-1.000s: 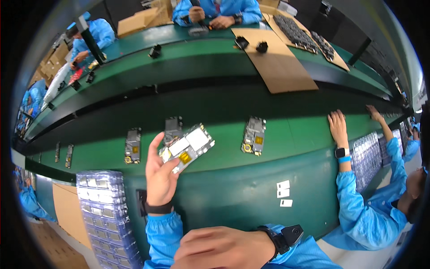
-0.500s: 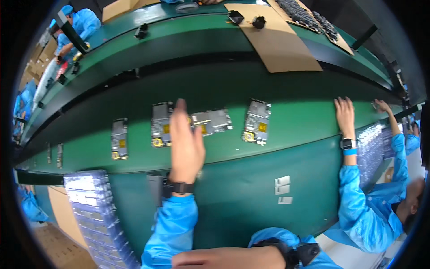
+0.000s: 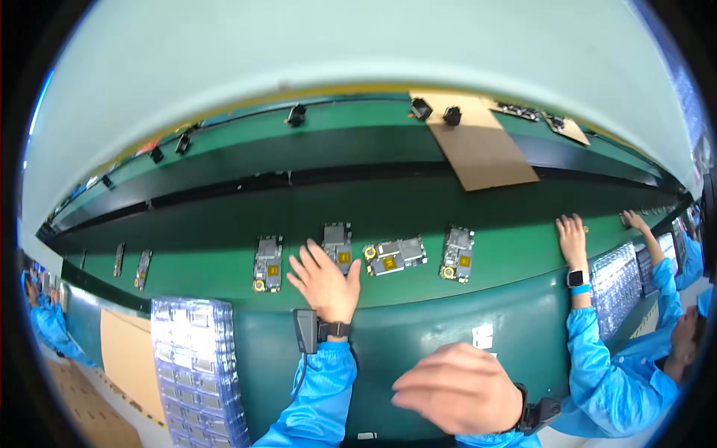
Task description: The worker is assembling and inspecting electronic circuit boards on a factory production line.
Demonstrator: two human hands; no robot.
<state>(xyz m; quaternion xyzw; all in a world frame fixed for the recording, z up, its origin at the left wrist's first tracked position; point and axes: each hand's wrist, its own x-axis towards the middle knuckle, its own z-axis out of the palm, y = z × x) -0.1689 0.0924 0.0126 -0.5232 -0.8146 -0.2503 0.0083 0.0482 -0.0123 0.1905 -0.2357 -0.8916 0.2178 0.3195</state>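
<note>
Loosely spread, the left hand (image 3: 327,287) partly hides a circuit board (image 3: 337,236)

Grey rectangular circuit boards (image 3: 457,254) lie spread along a long green strip (image 3: 515,250); nearer, small flat white cards (image 3: 483,336) rest on a green tabletop (image 3: 403,325), right of stacked clear plastic trays (image 3: 196,366). Behind, rightward, lies a flat brown cardboard sheet (image 3: 489,153).

Light glares off the plastic trays (image 3: 198,373), shadow darkens the green belt (image 3: 508,254) along its far side, my right hand (image 3: 464,390) blurs, and straight edges bow.
</note>
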